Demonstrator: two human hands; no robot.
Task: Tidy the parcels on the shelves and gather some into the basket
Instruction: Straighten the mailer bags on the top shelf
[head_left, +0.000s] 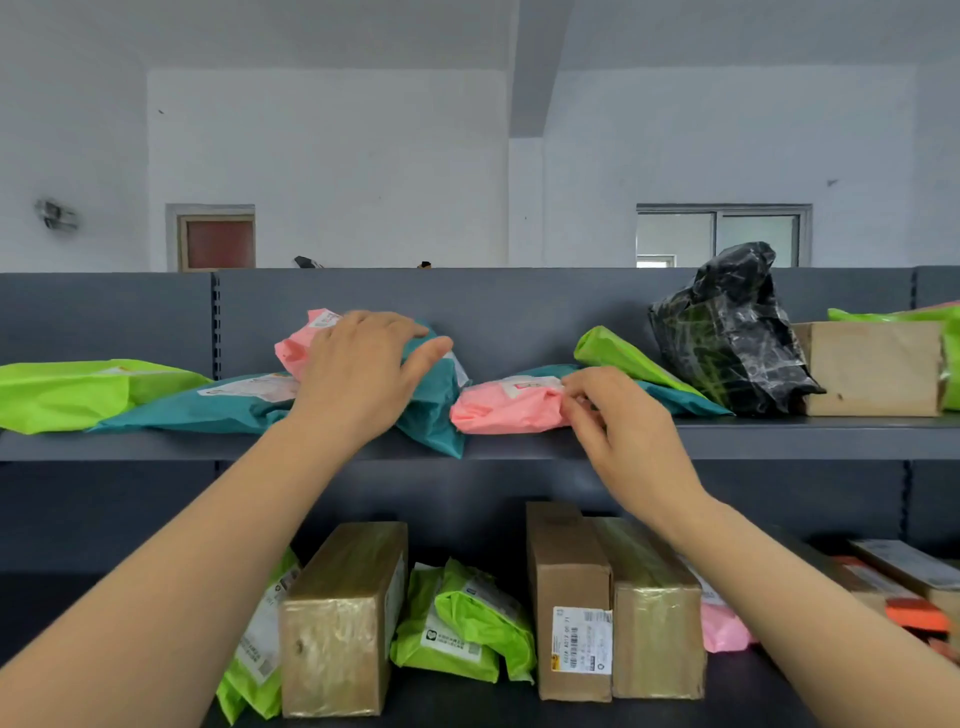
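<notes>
Upper shelf (779, 441): left hand (358, 366) rests open on teal parcel (434, 410); right hand (621, 421) pinches pink parcel (504, 408).

**A parcel storeroom, such as a courier pick-up point keeps**

Dark grey metal shelving (779, 439) with a slotted upright (216, 322) carries plastic post bags with white shipping labels: a green mailer (78, 389), a teal mailer (208, 410) and a pink mailer (504, 410). There is also a black-wrapped parcel (727, 332), a taped box (337, 623) and a cardboard box (566, 571) with a barcode label. Behind are bare white walls, a sliding window (722, 236) and a wall fan (56, 214).
</notes>
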